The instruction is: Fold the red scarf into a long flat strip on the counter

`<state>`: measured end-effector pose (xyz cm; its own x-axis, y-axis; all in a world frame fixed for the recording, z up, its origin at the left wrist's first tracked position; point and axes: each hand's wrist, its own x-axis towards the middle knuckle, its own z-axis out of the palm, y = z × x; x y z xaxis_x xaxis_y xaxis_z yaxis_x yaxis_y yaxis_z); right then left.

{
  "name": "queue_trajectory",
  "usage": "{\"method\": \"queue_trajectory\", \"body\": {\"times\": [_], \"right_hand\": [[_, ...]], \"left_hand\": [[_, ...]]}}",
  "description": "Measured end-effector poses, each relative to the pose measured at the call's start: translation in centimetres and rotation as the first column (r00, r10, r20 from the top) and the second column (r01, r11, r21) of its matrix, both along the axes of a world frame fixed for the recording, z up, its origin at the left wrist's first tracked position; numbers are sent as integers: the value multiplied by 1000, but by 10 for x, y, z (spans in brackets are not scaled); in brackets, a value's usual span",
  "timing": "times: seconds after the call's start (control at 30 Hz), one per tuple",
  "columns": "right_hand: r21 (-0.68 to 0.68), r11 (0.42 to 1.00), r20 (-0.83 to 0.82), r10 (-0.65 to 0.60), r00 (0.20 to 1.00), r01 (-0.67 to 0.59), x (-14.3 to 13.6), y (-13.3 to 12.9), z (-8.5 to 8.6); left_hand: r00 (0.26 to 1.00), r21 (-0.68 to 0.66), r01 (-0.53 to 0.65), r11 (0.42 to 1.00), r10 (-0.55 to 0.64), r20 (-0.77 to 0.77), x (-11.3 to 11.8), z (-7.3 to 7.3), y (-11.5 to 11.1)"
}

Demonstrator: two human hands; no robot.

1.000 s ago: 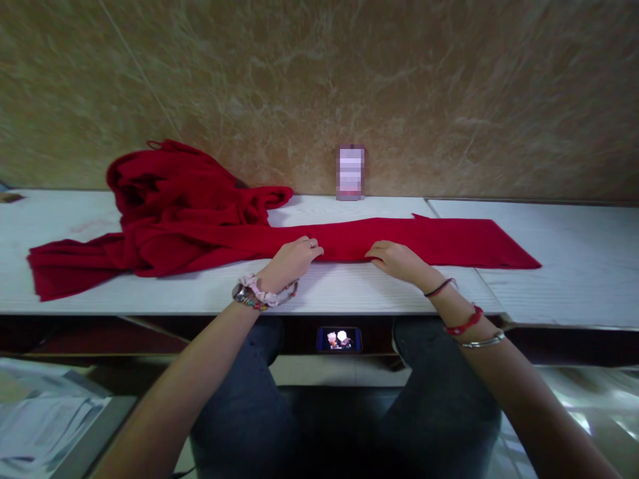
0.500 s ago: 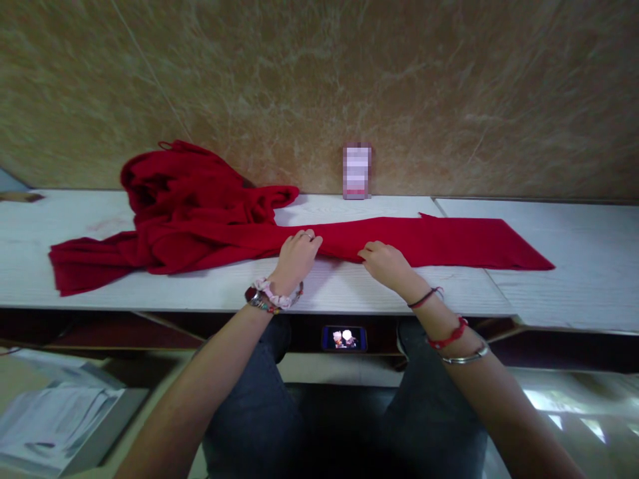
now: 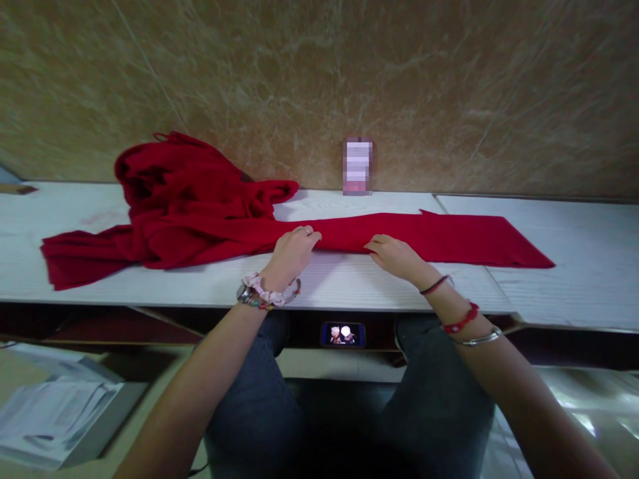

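Note:
A red garment [image 3: 449,238] lies lengthwise on the white table [image 3: 339,286]. Its right part is flat and folded into a long strip, while the left part is a crumpled heap. My left hand [image 3: 294,251] is closed on the front edge of the strip near its middle, with a ring, a scrunchie and a watch at finger and wrist. To the right, my right hand [image 3: 397,256] pinches the same front edge between thumb and fingers. A short stretch of the strip lies between the two hands.
A small pinkish blurred object [image 3: 358,166] stands against the marbled wall [image 3: 299,80] behind the table. Below the table edge is a phone [image 3: 343,334] with a lit screen. A box of papers [image 3: 64,412] sits at the lower left. A brown piece [image 3: 17,189] lies far left.
My right hand has moved a little to the right along the garment's front edge. My left hand has shifted slightly left. The front edge between them looks straighter.

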<state>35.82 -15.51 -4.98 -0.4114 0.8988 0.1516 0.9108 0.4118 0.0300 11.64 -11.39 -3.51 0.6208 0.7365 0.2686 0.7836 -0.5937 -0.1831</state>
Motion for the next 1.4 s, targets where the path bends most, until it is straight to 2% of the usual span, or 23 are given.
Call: {"method": "queue_trajectory", "body": {"times": [0.2,0.27,0.4,0.47,0.67,0.8,1.0,1.23,1.4], "right_hand": [[9,998,-153,60,986,-59,15,6,-8],[16,998,-190,67,979,-65,18,5,-8],[15,998,-217,64,974,-63,15,3,-7],[15,999,-225,54,973,-52,13,3,-6],[29,1000,-223,2,975,4,13,3,-2],[33,999,-230,-29,973,38,12,2,0],[11,1000,-226,21,974,-19,6,1,0],[8,997,-238,79,968,-80,11,2,0],[35,994,-258,112,960,-107,13,1,-3]], "left_hand": [[991,-5,-131,991,131,34,-9,2,8],[997,-39,-79,996,79,13,-8,-2,7],[988,-102,135,986,-142,-56,0,-9,3],[982,-88,169,982,-175,-69,4,-11,1],[991,-17,103,995,-104,-82,10,-11,4],[991,-16,129,992,-129,-38,15,-10,1],[985,-2,162,987,-162,-56,27,-13,-5],[999,15,39,999,-39,-21,19,-11,6],[997,2,52,999,-52,-61,19,-13,5]]}}
